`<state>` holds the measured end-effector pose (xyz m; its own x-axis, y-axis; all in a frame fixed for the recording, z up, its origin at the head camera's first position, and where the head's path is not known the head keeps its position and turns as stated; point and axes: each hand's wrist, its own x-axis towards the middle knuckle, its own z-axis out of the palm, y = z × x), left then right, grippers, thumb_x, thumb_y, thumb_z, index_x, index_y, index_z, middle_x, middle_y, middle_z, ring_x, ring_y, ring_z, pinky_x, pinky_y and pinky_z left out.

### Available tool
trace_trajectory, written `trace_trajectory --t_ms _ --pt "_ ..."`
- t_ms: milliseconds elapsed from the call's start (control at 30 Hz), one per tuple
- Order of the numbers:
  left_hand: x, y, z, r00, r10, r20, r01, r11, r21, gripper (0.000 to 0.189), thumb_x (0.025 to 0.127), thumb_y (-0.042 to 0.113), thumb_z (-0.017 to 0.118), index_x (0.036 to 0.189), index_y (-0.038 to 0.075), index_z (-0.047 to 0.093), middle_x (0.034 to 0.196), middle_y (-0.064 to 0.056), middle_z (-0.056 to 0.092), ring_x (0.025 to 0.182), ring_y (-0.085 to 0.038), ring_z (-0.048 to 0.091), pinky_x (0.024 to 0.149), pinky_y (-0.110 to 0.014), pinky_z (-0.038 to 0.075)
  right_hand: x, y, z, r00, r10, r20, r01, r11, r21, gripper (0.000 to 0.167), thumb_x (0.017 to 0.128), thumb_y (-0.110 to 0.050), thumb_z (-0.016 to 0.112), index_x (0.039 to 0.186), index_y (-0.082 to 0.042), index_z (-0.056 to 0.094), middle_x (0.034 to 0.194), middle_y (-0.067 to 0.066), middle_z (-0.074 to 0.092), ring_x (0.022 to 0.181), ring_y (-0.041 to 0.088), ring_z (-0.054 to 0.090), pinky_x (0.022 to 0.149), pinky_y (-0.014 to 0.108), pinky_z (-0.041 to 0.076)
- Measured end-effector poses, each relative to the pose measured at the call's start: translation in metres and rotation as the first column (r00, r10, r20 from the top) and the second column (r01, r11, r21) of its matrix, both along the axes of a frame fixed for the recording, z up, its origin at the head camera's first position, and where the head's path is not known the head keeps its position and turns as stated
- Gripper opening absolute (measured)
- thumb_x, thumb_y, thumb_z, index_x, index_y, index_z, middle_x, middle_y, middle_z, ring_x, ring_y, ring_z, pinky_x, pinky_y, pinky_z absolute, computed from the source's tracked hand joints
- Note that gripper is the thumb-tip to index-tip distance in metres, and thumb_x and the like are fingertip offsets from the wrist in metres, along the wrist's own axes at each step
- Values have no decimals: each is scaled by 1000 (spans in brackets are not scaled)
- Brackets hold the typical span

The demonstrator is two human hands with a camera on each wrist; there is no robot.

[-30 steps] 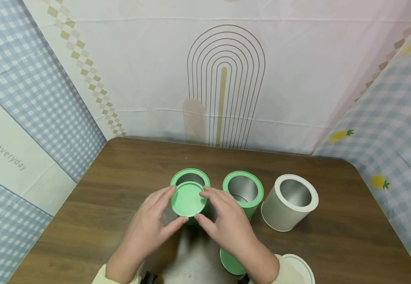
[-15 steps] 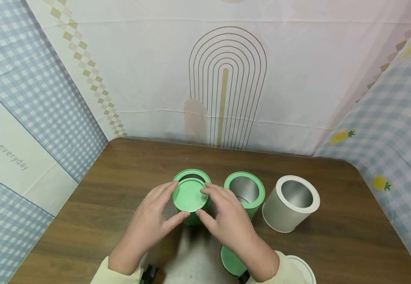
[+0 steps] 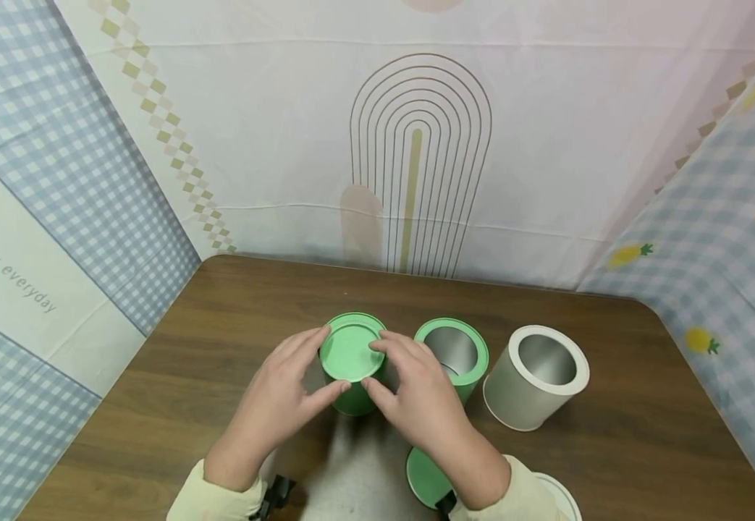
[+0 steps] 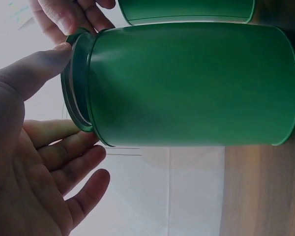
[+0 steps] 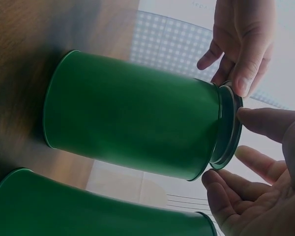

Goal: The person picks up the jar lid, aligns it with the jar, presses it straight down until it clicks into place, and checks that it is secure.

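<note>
Both hands hold a round green lid [image 3: 351, 352] at the mouth of a tall green canister [image 3: 354, 400] standing upright on the table. My left hand [image 3: 279, 398] grips the lid's left edge between thumb and fingers. On the opposite edge, my right hand [image 3: 419, 394] does the same, thumbs on the near side. In the left wrist view the lid's rim [image 4: 67, 98] is tilted, with a wider gap from the canister [image 4: 191, 83] at the thumbs and its far side close to the mouth. The right wrist view shows the lid's inner ring [image 5: 229, 125] beside the canister's edge.
Just right stands a second green canister [image 3: 475, 351], uncovered, then an uncovered white canister [image 3: 523, 394]. Under the right forearm lie another green lid [image 3: 425, 481] and a white lid [image 3: 562, 496]. The wooden table [image 3: 253, 289] ends at a fabric backdrop [image 3: 273, 145].
Both hands have carried the green lid slightly away from me and over the canister's opening, which showed behind it before and is now covered. The other canisters stay put.
</note>
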<state>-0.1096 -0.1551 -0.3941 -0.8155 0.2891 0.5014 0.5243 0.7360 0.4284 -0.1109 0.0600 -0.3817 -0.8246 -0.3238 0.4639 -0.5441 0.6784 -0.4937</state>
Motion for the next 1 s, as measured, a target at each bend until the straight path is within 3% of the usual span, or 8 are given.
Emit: trace_trajectory --t_ms 233,467,767,1000 --pt "-2 2 1 999 9 41 -8 1000 -18 78 81 39 84 141 -1 54 137 -13 60 127 -30 56 103 -50 48 -1 1 0 1000 -17 13 17 1000 11 42 81 -19 85 118 -10 68 133 9 63 122 30 59 96 48 52" --pt "-4 3 3 998 18 52 -18 1000 -18 78 82 40 83 142 -1 54 139 -12 59 128 -30 55 104 -50 47 -4 0 0 1000 -28 -1 28 999 33 43 81 -22 85 119 -10 68 132 9 64 120 30 60 95 48 53" --pt "-6 3 1 997 39 71 -37 999 -33 78 81 39 84 141 -1 54 138 -13 59 127 -30 56 103 -52 48 -7 -1 -1 1000 -24 -3 24 998 63 43 81 -22 85 118 -10 68 132 10 64 121 31 59 103 49 47" --pt "-8 5 -2 996 43 73 -40 999 -34 76 83 39 82 142 -1 54 139 -13 58 128 -31 55 104 -51 47 -11 0 -1 1000 -21 10 20 998 56 44 81 -22 85 120 -9 68 132 9 64 121 30 60 100 48 49"
